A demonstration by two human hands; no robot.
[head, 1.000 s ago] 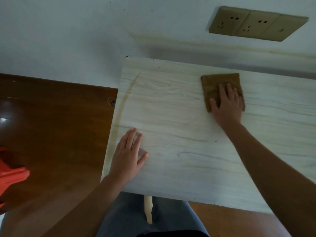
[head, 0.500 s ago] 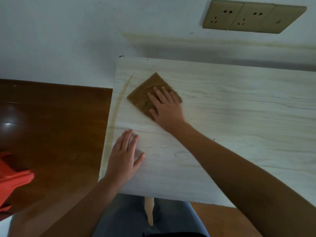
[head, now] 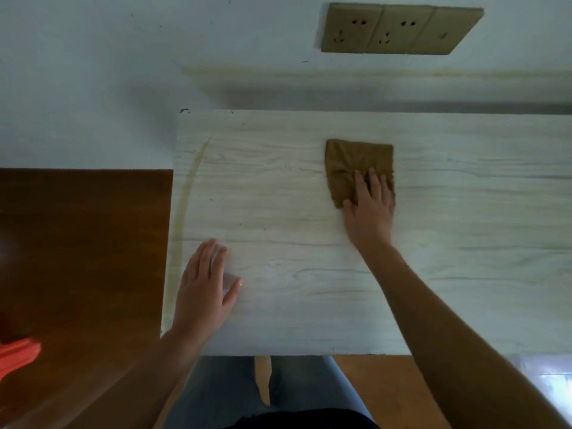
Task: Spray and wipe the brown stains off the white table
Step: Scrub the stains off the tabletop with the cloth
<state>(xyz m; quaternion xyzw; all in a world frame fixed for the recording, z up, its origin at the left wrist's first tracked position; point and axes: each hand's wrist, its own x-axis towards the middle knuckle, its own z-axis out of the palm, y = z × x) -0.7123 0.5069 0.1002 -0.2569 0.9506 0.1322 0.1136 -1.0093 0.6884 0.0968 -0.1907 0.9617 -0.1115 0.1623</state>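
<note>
The white wood-grain table [head: 464,274] fills the middle of the view. A long curved brown stain [head: 185,196] runs down its left edge. A brown cloth [head: 353,159] lies on the table's far middle. My right hand [head: 370,209] presses flat on the cloth's near part, fingers spread over it. My left hand [head: 205,289] rests flat on the table near the front left corner, fingers apart and holding nothing. No spray bottle is visible.
A dark brown wooden surface [head: 80,243] adjoins the table on the left, with something orange-red [head: 18,351] at the lower left. The white wall behind carries a tan socket strip [head: 399,29]. My legs [head: 235,391] show below the front edge.
My right hand has swept the cloth from the table's left part, close to the stain, back toward the right. My left hand has stayed in place.
</note>
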